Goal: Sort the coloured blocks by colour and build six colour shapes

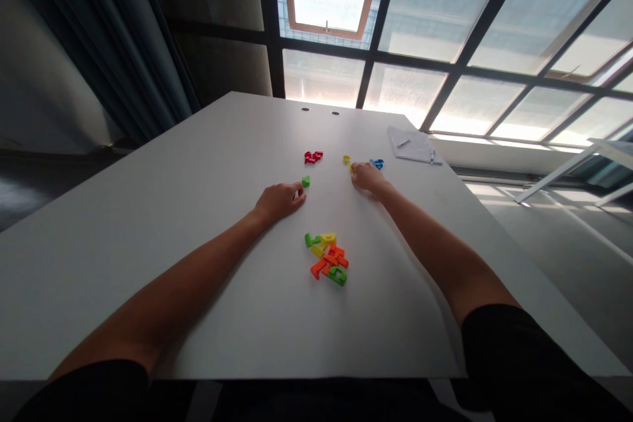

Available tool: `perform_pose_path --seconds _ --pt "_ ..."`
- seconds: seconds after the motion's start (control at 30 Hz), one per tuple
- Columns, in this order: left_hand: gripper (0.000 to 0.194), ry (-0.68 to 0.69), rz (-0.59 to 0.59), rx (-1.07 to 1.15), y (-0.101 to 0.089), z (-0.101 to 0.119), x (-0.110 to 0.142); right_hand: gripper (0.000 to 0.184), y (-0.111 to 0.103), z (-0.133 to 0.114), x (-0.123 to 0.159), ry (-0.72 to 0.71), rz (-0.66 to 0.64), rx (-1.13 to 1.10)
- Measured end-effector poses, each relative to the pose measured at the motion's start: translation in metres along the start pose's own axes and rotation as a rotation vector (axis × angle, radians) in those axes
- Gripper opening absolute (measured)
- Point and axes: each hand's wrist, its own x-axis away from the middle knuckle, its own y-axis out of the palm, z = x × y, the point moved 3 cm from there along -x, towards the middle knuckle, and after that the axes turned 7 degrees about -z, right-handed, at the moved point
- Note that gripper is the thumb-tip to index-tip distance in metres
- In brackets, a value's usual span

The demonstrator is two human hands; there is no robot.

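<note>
On the white bench [163,211], the left hand [279,202] rests with fingers curled just beside a green plastic letter [306,181], while the right hand [368,178] bunches its fingers at a yellow plastic letter [352,168], any pinch impossible to tell.

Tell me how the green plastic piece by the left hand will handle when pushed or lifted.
The green plastic piece looks stiff and light, like the moulded letters in the heap. Its flat, chunky shape on the white table suggests it would slide rather than roll. It may feel slippery.
</note>
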Motion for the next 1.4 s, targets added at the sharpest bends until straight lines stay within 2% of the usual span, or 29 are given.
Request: perform_pose_path --seconds 0.27,0.53,0.63,0.73,0.83,0.9,0.97,1.1,1.17,1.27,1.33,1.4 --pt "0.032 0.004 0.001 0.007 0.002 -0.001 -0.001 0.040 -0.006 0.006 -0.025 0.065 -0.049 0.028" --pt "0.031 -0.002 -0.005 -0.002 0.001 0.000 0.000 0.045 -0.007 0.003 -0.030 0.061 -0.042 0.020" --pt "0.031 0.001 -0.003 -0.004 0.002 0.000 0.000 0.055 -0.008 0.004 -0.028 0.053 0.004 0.008" --pt "0.032 0.007 -0.003 -0.004 0.002 0.000 0.000 0.062 -0.012 0.007 -0.023 0.035 0.106 -0.029" --pt "0.032 0.008 0.003 0.004 0.002 0.000 0.000 0.059 -0.018 0.005 -0.014 -0.004 0.191 -0.063" --pt "0.032 0.006 0.008 0.008 0.002 0.000 0.000 0.048 -0.019 -0.003 -0.003 -0.094 0.206 -0.097" --pt "0.032 0.004 0.013 0.005 0.002 0.000 0.000 0.036 -0.018 -0.018 0.015 -0.289 0.182 -0.185" --pt "0.032 0.006 0.015 0.000 0.003 0.001 0.000 0.023 -0.008 -0.054 0.075 -0.836 -0.024 -0.446" --pt "0.031 0.011 0.020 0.002 0.003 0.001 0.000 0.019 -0.003 -0.065 0.107 -0.991 -0.112 -0.524" --pt "0.032 0.013 0.026 -0.005 0.003 0.001 0.000 0.018 0.004 -0.070 0.138 -1.054 -0.186 -0.588" --pt "0.033 0.009 0.023 -0.015 0.003 0.000 0.000 0.019 0.011 -0.068 0.145 -1.022 -0.191 -0.597" --pt "0.034 0.005 0.022 -0.021 0.003 0.000 0.000 0.018 0.018 -0.061 0.140 -0.926 -0.119 -0.593"
